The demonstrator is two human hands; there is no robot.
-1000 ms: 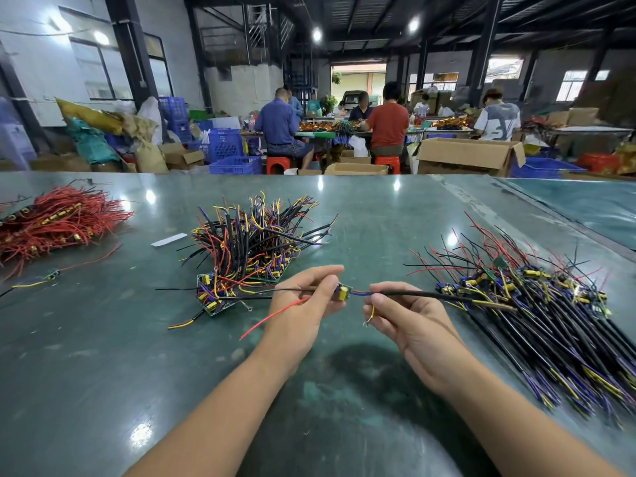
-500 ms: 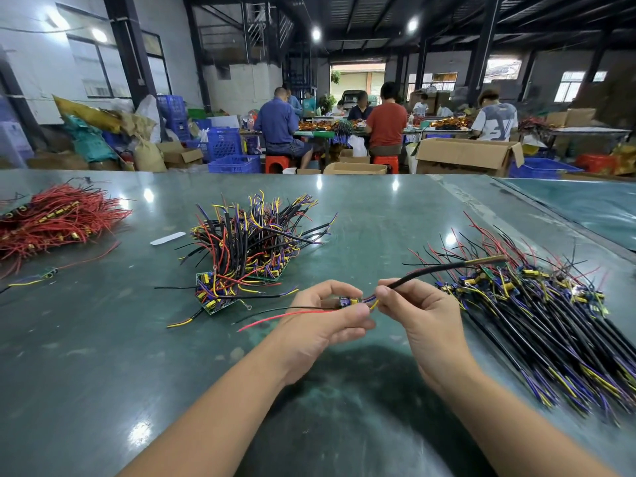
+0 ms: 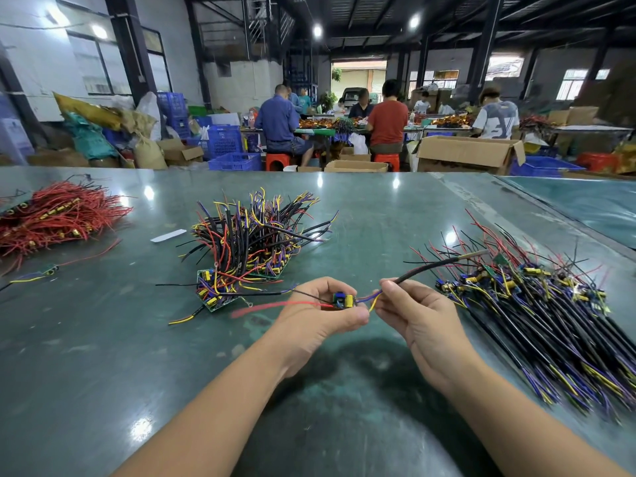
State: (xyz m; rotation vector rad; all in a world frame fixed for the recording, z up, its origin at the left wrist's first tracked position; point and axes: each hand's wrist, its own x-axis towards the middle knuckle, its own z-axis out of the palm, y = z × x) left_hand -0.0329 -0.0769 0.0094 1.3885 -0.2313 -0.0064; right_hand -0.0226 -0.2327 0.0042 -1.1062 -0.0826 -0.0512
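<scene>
Pinches a small circuit board (image 3: 343, 300) in the left hand (image 3: 320, 315), thumb and curled fingers closed round it, low over the green table (image 3: 103, 373) at front centre. Pinches with the right hand (image 3: 416, 318), just beside, the blue and yellow leads at the board's right side, the black sleeved cable (image 3: 426, 270) rising away up and to the right. Hands close together, fingertips almost meeting, each clamped on its own part. Trailing left from the board: a red wire (image 3: 275, 306) and a thin black one, both above bare tabletop. Straight ahead, beyond the hands: a bristling pile of wired boards (image 3: 254, 235), black, red, yellow and purple leads sticking up, nearest board just left of the red wire's end. Hard on the right: a long heap of black cables (image 3: 550, 321) with boards at the far end, running down toward the near edge, close beside the right forearm; tip of the held cable over that heap. Far left: a pile of red wires (image 3: 51, 218), well apart, with a single small board (image 3: 51, 269) and a white strip (image 3: 168, 235) lying between that pile and the middle one. Open tabletop left of the left forearm, and again between the middle pile and the far edge. Past the far edge: a cardboard box (image 3: 464, 154), blue crates (image 3: 234, 161), seated people (image 3: 387, 122) at another bench. At right, across a narrow seam, a second table (image 3: 585, 208).
</scene>
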